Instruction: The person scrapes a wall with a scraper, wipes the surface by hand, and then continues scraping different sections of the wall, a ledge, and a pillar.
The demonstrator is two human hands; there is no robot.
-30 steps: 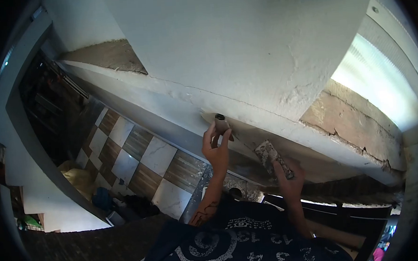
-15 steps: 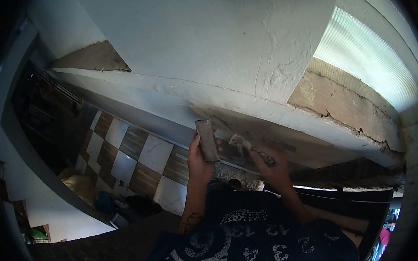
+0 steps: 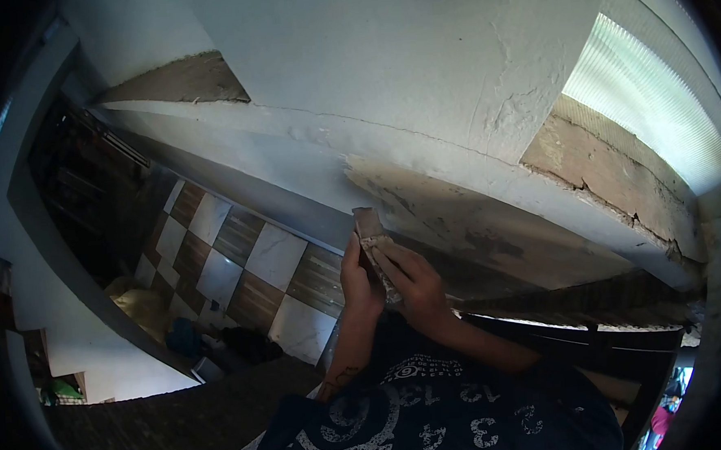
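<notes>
Starting close in, a dark shirt (image 3: 403, 418) with white print fills the bottom of the view at 6 o'clock. Just above it the two hands meet, touching each other. The left hand (image 3: 355, 281) is curled tight around a flat block (image 3: 367, 223), which sticks up past the fingers toward 12 o'clock. The right hand (image 3: 419, 289) sits at 3 o'clock of the left one. Its fingers are pressed together on a pale, crusty blade (image 3: 381, 260) and hold it flat against the block. My guess is that the two are held face to face so that one can wipe the other, but how the blade's edge lies is too small to tell.

Past the hands, at 1 o'clock, a big beam (image 3: 308, 158) runs across. It has a rough brown patch (image 3: 458, 220) where the white coat is gone. A thin crack follows its top edge. Farther off at 2 o'clock, bare brown stone (image 3: 611, 179) shows through broken plaster. A bright ribbed pane (image 3: 656, 103) glows beyond that.

At 9 o'clock of the hands, brown and white tiles (image 3: 249, 267) make a checker wall. A dark doorway (image 3: 90, 198) lies farthest away, at 10 o'clock.
</notes>
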